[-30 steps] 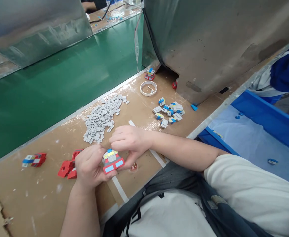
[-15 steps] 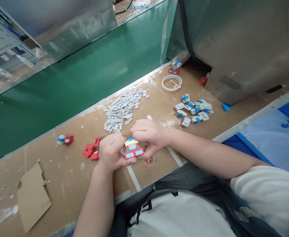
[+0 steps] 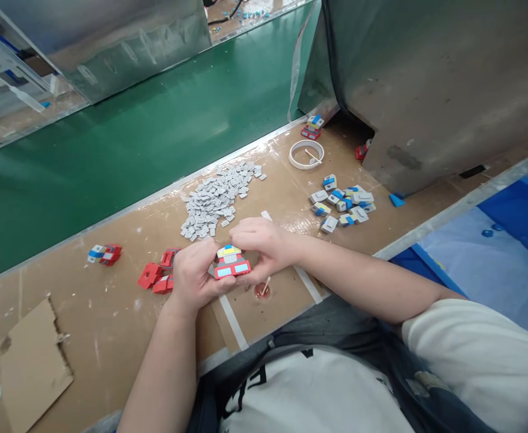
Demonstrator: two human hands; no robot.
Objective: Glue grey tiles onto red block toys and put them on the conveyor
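Observation:
Between my two hands is a small toy piece (image 3: 231,263), red at the bottom with two light-blue panels, grey in the middle, yellow and blue on top. My left hand (image 3: 196,270) grips its left side, thumb along the lower edge. My right hand (image 3: 264,246) is closed on its right side, with the thumb near the lower corner. Several red parts (image 3: 156,276) lie just left of my left hand. Beyond my hands spreads a heap of small grey tiles (image 3: 214,201). Just below my right hand, a small stick stands in a red spot (image 3: 262,291) on the table.
Grey, blue and yellow blocks (image 3: 345,204) are scattered to the right, near a white ring (image 3: 306,155). One joined toy (image 3: 104,254) lies at left, another (image 3: 312,127) at the back. A torn cardboard piece (image 3: 33,367) lies front left. A metal housing (image 3: 426,90) borders the right.
The view has shifted slightly, so the table things sit further left. Both hands keep hold of the toy piece. The red spot with its stick shows more clearly below my right hand.

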